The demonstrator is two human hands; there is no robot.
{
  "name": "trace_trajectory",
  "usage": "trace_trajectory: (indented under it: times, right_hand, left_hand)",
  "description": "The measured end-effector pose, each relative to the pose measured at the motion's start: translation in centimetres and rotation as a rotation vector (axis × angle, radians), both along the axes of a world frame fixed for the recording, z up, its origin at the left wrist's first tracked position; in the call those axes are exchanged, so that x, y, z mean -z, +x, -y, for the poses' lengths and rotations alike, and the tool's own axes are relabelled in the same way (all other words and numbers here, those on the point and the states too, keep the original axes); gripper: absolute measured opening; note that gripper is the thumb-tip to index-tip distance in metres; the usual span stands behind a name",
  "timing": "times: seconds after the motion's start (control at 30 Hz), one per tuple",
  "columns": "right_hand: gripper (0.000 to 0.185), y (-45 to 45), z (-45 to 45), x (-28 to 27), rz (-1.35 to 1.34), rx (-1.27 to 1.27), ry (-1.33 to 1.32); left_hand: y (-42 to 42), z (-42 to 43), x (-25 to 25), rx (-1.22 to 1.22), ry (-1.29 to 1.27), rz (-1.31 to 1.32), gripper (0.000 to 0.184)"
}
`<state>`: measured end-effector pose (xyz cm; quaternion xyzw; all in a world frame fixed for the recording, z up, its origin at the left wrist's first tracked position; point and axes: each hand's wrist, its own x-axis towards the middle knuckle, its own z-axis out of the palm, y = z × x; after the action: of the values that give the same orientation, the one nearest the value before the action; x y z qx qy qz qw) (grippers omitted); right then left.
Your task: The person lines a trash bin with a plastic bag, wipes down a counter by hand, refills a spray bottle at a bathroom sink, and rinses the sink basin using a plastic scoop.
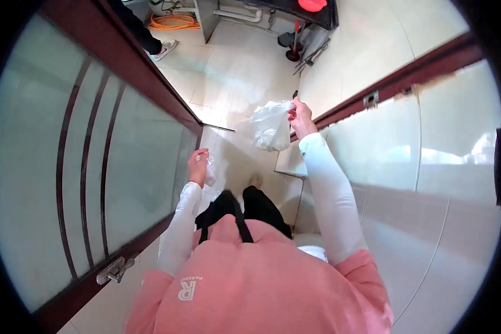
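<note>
My right hand [301,118] is closed on the gathered top of a translucent plastic bag [271,131], which hangs to its left with whitish contents that I cannot make out. Lower and to the left, my left hand [197,166] is closed on a smaller clear plastic bag [210,171] hanging at its right side, close to the edge of the open door. White sleeves cover both my forearms. The two bags hang apart from each other.
A glass-panelled door [145,167] with a dark red frame stands open on the left, its handle [115,270] low. A door frame [367,101] runs along the right wall. Ahead are another person's leg and shoe [164,50], an orange hose [174,22] and long-handled tools [295,44].
</note>
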<state>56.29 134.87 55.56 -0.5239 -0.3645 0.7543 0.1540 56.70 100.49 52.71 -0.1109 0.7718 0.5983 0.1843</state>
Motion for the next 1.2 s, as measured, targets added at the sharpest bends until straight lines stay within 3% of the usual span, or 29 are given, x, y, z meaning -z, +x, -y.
trace_trajectory:
  times: [0.13, 0.2, 0.23, 0.3, 0.53, 0.57, 0.67, 0.8, 0.97, 1.07, 1.13, 1.2]
  right_hand:
    - [0.019, -4.7, -4.8, 3.6, 0.026, -0.125, 0.069]
    - [0.018, -7.4, -7.3, 7.9, -0.022, -0.168, 0.254]
    - [0.020, -9.3, -6.7, 5.9, -0.100, 0.031, 0.052]
    - [0.024, -12.9, -7.1, 5.0, 0.048, -0.128, 0.176]
    - [0.028, -26.9, -9.4, 3.1, -0.040, -0.269, 0.364]
    - [0.028, -29.3, -9.7, 2.7, -0.052, -0.306, 0.397]
    - [0.029, -35.0, -10.2, 1.4, -0.115, -0.361, 0.318]
    - [0.030, -41.8, -8.8, 0.3, -0.076, -0.437, 0.331]
    - [0.030, -50.1, -6.0, 0.6, -0.063, -0.663, 0.395]
    - [0.030, -55.8, -3.9, 0.8, -0.124, -0.819, 0.439]
    - [0.030, -58.8, -1.2, -1.5, -0.182, -0.974, 0.358]
    - [0.031, -62.1, 0.5, -1.7, -0.289, -1.071, 0.282]
  left_hand:
    - [-2.0, -2.0, -2.0, -0.039, -0.049, -0.092, 0.018]
    - [-2.6, -2.8, -3.3, -0.104, -0.010, -0.090, 0.018]
    - [-3.4, -3.3, -3.6, -0.113, -0.023, -0.086, 0.018]
    - [-5.6, -4.4, -5.1, -0.136, -0.032, -0.069, 0.016]
    - [-16.4, -8.7, -5.0, -0.166, 0.021, 0.061, 0.017]
    - [-18.8, -9.4, -4.8, -0.124, -0.065, -0.025, 0.020]
    - [-25.6, -11.2, -4.6, -0.071, 0.020, -0.071, 0.024]
    - [-34.0, -14.2, -8.7, 0.001, -0.197, 0.027, 0.031]
    - [-42.6, -16.6, -8.8, -0.017, -0.221, -0.026, 0.027]
    - [-47.5, -17.1, -6.4, -0.103, -0.261, -0.119, 0.027]
    - [-50.1, -17.0, -6.6, -0.230, -0.240, -0.096, 0.027]
    - [-53.1, -17.0, -7.9, -0.155, -0.375, -0.147, 0.037]
